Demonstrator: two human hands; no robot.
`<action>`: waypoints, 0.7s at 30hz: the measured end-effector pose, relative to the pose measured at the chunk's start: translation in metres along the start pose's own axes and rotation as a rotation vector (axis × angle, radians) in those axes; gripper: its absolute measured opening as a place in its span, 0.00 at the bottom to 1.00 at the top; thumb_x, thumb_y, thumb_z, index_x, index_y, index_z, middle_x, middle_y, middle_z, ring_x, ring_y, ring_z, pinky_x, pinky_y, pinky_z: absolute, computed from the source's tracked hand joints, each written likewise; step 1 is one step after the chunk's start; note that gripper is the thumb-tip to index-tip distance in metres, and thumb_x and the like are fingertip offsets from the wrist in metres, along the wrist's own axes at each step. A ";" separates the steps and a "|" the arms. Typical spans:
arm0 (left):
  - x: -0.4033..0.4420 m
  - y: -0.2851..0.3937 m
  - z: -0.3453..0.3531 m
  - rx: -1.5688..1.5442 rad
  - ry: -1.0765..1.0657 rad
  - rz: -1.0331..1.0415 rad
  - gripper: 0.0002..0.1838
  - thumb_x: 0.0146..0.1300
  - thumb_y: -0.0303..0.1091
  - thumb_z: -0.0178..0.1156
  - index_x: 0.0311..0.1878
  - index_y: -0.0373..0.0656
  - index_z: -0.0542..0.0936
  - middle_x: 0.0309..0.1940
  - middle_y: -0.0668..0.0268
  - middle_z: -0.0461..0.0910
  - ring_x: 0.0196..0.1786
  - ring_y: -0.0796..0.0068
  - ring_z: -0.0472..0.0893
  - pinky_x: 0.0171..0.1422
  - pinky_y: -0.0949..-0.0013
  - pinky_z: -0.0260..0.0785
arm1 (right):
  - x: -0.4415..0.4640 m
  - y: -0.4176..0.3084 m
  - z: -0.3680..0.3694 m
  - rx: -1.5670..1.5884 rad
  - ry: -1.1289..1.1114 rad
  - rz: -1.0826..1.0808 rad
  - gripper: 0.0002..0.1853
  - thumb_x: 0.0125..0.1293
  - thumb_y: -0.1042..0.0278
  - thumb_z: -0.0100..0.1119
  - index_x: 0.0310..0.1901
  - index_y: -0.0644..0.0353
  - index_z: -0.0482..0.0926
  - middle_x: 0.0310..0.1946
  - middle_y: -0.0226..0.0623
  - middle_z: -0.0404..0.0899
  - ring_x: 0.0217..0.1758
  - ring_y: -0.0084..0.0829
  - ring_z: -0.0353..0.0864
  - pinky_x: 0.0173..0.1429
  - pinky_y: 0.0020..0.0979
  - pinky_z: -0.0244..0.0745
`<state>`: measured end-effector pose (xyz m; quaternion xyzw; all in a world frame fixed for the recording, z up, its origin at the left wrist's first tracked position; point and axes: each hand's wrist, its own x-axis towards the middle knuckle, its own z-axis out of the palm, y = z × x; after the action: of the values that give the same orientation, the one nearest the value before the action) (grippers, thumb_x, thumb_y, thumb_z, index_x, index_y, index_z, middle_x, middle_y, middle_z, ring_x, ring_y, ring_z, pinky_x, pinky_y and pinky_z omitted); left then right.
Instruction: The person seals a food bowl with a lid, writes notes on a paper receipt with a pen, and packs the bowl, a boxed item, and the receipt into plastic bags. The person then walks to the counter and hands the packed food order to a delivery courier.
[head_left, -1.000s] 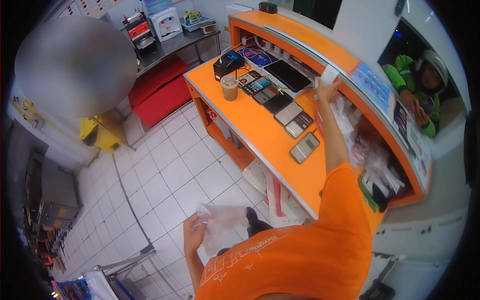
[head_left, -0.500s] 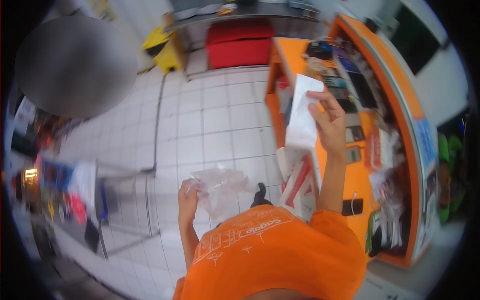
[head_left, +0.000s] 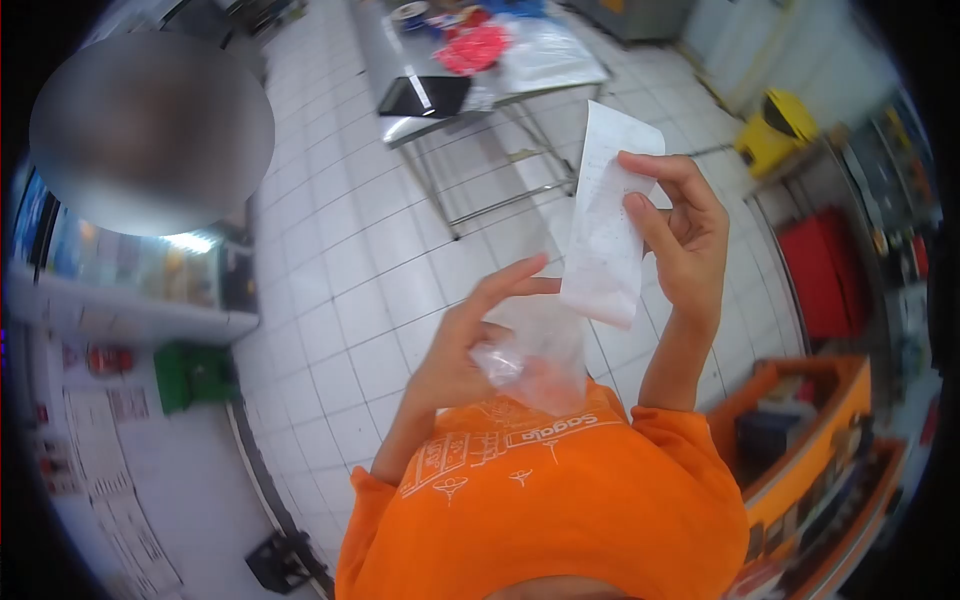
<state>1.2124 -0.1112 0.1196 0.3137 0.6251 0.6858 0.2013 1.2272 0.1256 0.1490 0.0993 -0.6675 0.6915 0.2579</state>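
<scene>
White paper slip in your right hand, clear crinkled plastic bag at your left hand

You're pinching the slip between the thumb and fingers of your right hand, gripping its right edge. It's hanging long and slightly tilted in front of your chest, its lower edge curling; faint print is showing, too small to read. Your left hand is holding the bag between thumb and fingers, and the bag is drooping over your orange T-shirt with white print. Two left fingers are pointing toward the slip's lower left edge; can't tell if one is touching it. Your hands are staying apart from each other, the slip sitting between them.

Around you: white tiled floor is lying below. Ahead, a shiny metal table is carrying a flat black rectangular object, a crumpled pinkish-red plastic bundle and a spread of clear plastic. Off to your right, a yellow plastic bin is standing near the wall, a red box is sitting closer in, and an orange counter is showing beside your right elbow.
</scene>
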 end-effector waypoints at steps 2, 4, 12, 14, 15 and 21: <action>0.003 0.005 -0.028 -0.007 0.082 -0.072 0.38 0.52 0.22 0.71 0.69 0.44 0.70 0.46 0.65 0.84 0.45 0.77 0.83 0.47 0.75 0.74 | 0.036 0.022 0.042 0.048 -0.101 0.040 0.15 0.67 0.85 0.57 0.55 0.68 0.78 0.54 0.42 0.80 0.47 0.24 0.84 0.41 0.20 0.84; 0.000 -0.013 -0.061 0.002 0.139 -0.086 0.32 0.54 0.23 0.71 0.65 0.41 0.75 0.43 0.66 0.84 0.44 0.79 0.83 0.49 0.75 0.73 | 0.067 0.054 0.079 0.013 -0.187 -0.024 0.15 0.67 0.85 0.57 0.55 0.67 0.78 0.54 0.42 0.80 0.47 0.24 0.84 0.41 0.20 0.84; 0.059 -0.025 -0.237 0.133 0.381 -0.013 0.27 0.58 0.25 0.70 0.62 0.38 0.77 0.34 0.69 0.82 0.40 0.82 0.82 0.47 0.76 0.71 | 0.214 0.164 0.217 0.143 -0.339 -0.013 0.14 0.68 0.84 0.58 0.54 0.67 0.78 0.54 0.40 0.80 0.44 0.20 0.84 0.40 0.18 0.82; 0.083 -0.019 -0.289 0.162 0.432 -0.007 0.29 0.58 0.24 0.70 0.64 0.38 0.75 0.32 0.70 0.81 0.39 0.82 0.81 0.47 0.76 0.71 | 0.259 0.190 0.255 0.191 -0.360 0.013 0.14 0.68 0.83 0.58 0.55 0.66 0.78 0.55 0.40 0.80 0.44 0.19 0.84 0.37 0.17 0.80; 0.095 -0.017 -0.315 0.158 0.460 0.003 0.30 0.58 0.24 0.69 0.65 0.39 0.74 0.32 0.71 0.80 0.38 0.82 0.81 0.47 0.76 0.71 | 0.280 0.201 0.275 0.223 -0.366 0.030 0.14 0.68 0.83 0.58 0.55 0.66 0.77 0.55 0.40 0.80 0.43 0.18 0.83 0.36 0.16 0.79; 0.143 -0.018 -0.458 0.295 0.630 0.023 0.35 0.55 0.21 0.71 0.68 0.36 0.71 0.30 0.72 0.78 0.35 0.87 0.77 0.45 0.80 0.67 | 0.396 0.272 0.391 0.350 -0.473 0.102 0.16 0.68 0.83 0.58 0.56 0.65 0.77 0.57 0.40 0.80 0.41 0.14 0.82 0.31 0.14 0.72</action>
<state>0.7946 -0.3480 0.1178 0.1194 0.7453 0.6535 -0.0566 0.6774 -0.1603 0.1378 0.2669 -0.5836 0.7659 0.0394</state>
